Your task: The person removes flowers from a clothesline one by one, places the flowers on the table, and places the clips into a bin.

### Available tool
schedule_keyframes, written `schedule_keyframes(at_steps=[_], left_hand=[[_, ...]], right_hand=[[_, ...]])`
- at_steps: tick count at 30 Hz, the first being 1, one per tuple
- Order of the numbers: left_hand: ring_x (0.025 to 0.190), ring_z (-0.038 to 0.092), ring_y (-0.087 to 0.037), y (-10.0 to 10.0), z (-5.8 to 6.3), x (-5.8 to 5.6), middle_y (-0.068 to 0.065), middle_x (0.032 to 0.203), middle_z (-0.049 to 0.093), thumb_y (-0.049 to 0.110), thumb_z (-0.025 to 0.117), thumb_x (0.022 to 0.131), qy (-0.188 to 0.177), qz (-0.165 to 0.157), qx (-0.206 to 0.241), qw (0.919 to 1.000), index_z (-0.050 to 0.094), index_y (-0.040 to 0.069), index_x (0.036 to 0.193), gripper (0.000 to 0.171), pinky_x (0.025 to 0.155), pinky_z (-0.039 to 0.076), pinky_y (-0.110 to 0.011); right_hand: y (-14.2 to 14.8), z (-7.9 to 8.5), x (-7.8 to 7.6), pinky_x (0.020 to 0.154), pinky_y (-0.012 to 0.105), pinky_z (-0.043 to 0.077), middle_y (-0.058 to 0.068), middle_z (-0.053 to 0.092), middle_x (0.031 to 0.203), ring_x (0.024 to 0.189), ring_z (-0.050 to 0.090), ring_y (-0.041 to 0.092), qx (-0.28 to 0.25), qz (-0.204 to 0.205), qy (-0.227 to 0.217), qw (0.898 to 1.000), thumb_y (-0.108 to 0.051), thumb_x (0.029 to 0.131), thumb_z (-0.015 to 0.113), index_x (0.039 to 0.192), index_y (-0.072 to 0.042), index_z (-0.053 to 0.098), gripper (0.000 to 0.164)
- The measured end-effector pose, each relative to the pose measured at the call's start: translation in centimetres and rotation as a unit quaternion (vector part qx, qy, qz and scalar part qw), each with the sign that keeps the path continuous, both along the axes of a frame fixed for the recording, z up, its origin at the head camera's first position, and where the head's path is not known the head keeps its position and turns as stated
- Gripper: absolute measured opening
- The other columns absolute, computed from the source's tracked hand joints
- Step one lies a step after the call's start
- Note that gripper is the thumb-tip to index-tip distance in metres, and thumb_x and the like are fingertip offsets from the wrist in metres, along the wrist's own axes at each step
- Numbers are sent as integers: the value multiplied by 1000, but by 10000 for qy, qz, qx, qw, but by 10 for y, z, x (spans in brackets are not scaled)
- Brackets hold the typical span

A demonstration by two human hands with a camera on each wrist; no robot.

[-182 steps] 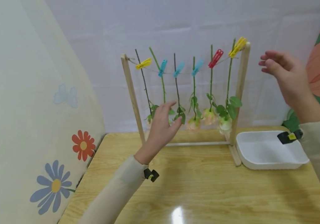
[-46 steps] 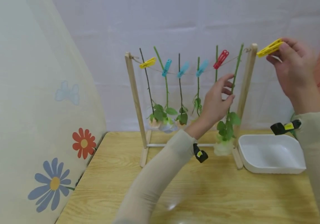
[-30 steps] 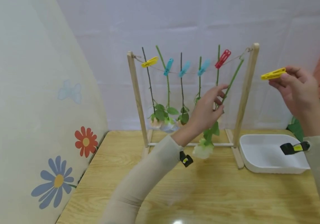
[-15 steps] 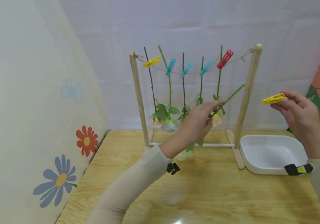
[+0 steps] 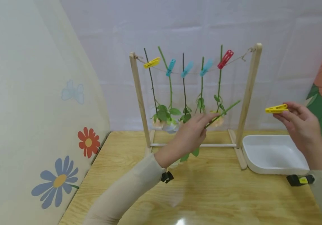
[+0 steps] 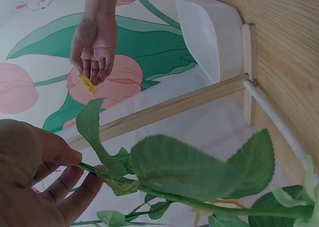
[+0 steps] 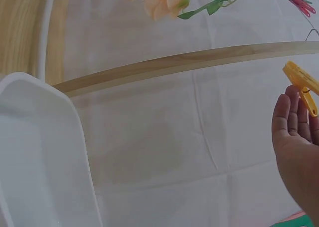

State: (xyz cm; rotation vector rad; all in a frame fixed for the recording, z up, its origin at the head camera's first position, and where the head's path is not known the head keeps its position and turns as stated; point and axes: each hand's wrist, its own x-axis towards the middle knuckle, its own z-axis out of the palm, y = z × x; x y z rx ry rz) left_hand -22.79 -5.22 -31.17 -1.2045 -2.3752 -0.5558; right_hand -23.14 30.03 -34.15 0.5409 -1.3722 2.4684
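Observation:
My left hand (image 5: pixel 187 134) pinches the green stem of a rose (image 5: pixel 228 109) in front of the rack; the stem slants up to the right. Its leaves show below the hand, and most of the pale bloom is hidden behind the wrist. In the left wrist view, thumb and fingers grip the stem (image 6: pixel 89 168) just beside the leaves. Right of the rack, my right hand (image 5: pixel 304 126) holds a yellow clothespin (image 5: pixel 276 109) between thumb and fingertips, over the white basin (image 5: pixel 274 170). Nothing is clamped in that clothespin.
A wooden rack (image 5: pixel 249 93) stands on the table (image 5: pixel 228 193). Along its twine (image 5: pixel 237 59) several roses hang head down from yellow, blue and red clothespins, the red clothespin (image 5: pixel 225 59) rightmost. A painted wall (image 5: pixel 37 93) borders the left side.
The right hand has taken the yellow clothespin off the twine's right end and lowered it. My left hand has taken that rose and brought it down and left, tilting its stem.

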Motion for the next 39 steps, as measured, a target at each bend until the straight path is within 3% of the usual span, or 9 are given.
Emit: schedule_keyframes(at_steps=[8,15,22,30,39], left_hand=[[73,53,-12,-1,-17,3,-5,126,63,-7,54,95,329,194,-509,9980,42,16,152,63,52,39,-15],[104,63,-18,0,-29,7,-2,129,64,-6,59,93,519,410,-990,9929,43,18,152,66,51,38,-11],[95,59,-13,1,-40,10,-1,128,63,-9,58,91,497,420,-1204,9906,42,20,153,70,44,32,-9],[102,59,-13,3,-54,13,3,123,61,-7,55,97,780,362,-1525,9845,43,19,152,62,48,33,-10],[104,59,-12,4,-68,17,3,124,62,-10,58,94,905,401,-1665,9811,42,19,153,67,46,32,-11]], right_hand=[[5,-14,5,90,27,58,13,57,114,101,69,20,-45,20,-39,10000,16,99,45,121,4,60,29],[8,-25,10,91,27,57,12,57,114,102,69,20,-79,-35,-87,9999,15,100,44,123,3,59,30],[12,-35,15,90,24,57,9,55,117,102,68,17,78,-293,-376,9988,12,100,49,123,0,59,29],[17,-46,17,87,21,57,6,56,118,100,69,13,214,-454,-515,9974,10,100,50,124,-4,59,29],[22,-55,20,87,18,56,4,54,120,101,68,9,394,-572,-734,9949,7,100,53,126,-7,57,30]])
